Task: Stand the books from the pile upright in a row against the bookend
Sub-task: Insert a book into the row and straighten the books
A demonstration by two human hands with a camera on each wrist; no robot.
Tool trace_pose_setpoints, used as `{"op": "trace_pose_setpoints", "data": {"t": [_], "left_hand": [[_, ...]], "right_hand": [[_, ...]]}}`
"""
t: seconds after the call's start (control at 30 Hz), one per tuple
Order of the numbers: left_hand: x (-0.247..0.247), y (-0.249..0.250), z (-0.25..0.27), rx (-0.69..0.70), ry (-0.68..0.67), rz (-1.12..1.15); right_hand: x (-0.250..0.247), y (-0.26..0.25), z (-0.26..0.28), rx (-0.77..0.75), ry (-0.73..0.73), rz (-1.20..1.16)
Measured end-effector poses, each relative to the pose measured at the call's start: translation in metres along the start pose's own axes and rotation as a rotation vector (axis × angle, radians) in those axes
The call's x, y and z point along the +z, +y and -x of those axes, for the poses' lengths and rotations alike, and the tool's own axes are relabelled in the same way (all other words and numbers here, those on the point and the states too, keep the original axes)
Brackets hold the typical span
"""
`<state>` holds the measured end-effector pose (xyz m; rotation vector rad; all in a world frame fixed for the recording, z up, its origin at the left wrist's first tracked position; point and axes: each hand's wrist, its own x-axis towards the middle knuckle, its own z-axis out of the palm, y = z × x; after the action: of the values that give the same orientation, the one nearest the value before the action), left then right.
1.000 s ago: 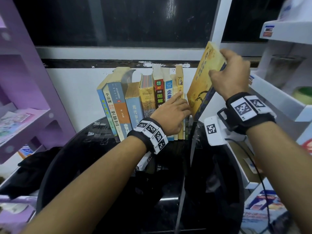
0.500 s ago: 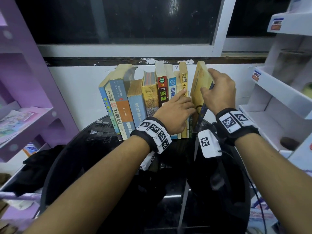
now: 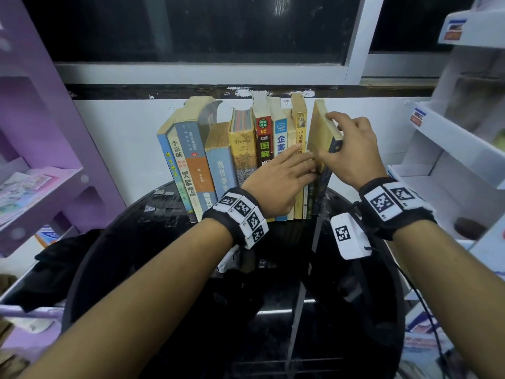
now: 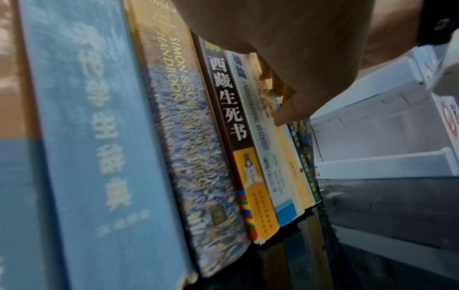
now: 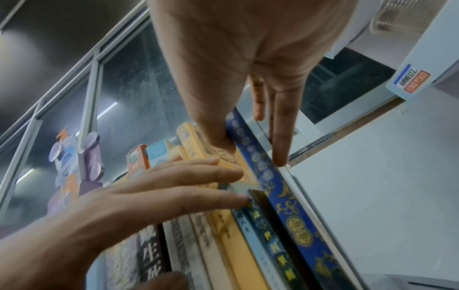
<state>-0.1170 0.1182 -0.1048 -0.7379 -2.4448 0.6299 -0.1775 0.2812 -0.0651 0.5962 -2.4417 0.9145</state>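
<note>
A row of books (image 3: 232, 160) stands upright on the round black glass table (image 3: 153, 242) against the white wall. The last book (image 3: 318, 124), with a yellow cover and a dark blue spine (image 5: 293, 208), stands at the row's right end. My right hand (image 3: 336, 140) pinches it near the top, with the thumb (image 5: 218, 141) on the yellow cover and the fingers on its far side. My left hand (image 3: 295, 165) lies flat with straight fingers (image 4: 285, 106) pressing on the thin spines beside it. I see no bookend.
A purple shelf unit (image 3: 41, 187) stands to the left and a white shelf unit (image 3: 451, 149) close on the right. A dark window (image 3: 218, 28) runs above the wall. Black cloth (image 3: 54, 258) lies left of the table.
My right hand has brought the yellow book down and left, from a high tilt to upright against the row's right end. The left hand has stayed on the spines.
</note>
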Motion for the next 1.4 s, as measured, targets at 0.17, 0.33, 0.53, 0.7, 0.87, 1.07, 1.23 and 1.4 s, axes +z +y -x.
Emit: {"op": "trace_pose_setpoints", "data": {"t": [0.17,0.33,0.53,0.7,0.87,1.07,1.23,1.4], "left_hand": [[0.001,0.001,0.008,-0.022,-0.045,-0.073],[0.0,0.006,0.004,-0.039,-0.059,-0.044],[-0.001,0.007,0.003,-0.054,-0.056,-0.028],[-0.003,0.008,0.004,-0.056,-0.057,-0.001],[-0.004,0.009,0.003,-0.06,-0.076,-0.012],[-0.007,0.011,0.001,-0.07,-0.106,-0.014],[-0.012,0.011,0.002,-0.06,-0.123,-0.011],[-0.015,0.011,0.008,-0.034,-0.104,0.025]], "right_hand": [[-0.002,-0.001,0.014,-0.039,0.033,0.163],[-0.005,-0.007,0.011,-0.04,-0.014,0.346],[0.002,-0.014,-0.006,-0.058,-0.103,0.324],[0.003,-0.014,-0.013,-0.031,-0.137,0.351],[0.0,-0.013,-0.012,-0.001,-0.147,0.402],[-0.002,-0.013,-0.01,0.01,-0.158,0.384],[-0.002,-0.012,-0.007,-0.017,-0.137,0.45],[-0.002,-0.009,0.003,-0.096,-0.043,0.355]]}}
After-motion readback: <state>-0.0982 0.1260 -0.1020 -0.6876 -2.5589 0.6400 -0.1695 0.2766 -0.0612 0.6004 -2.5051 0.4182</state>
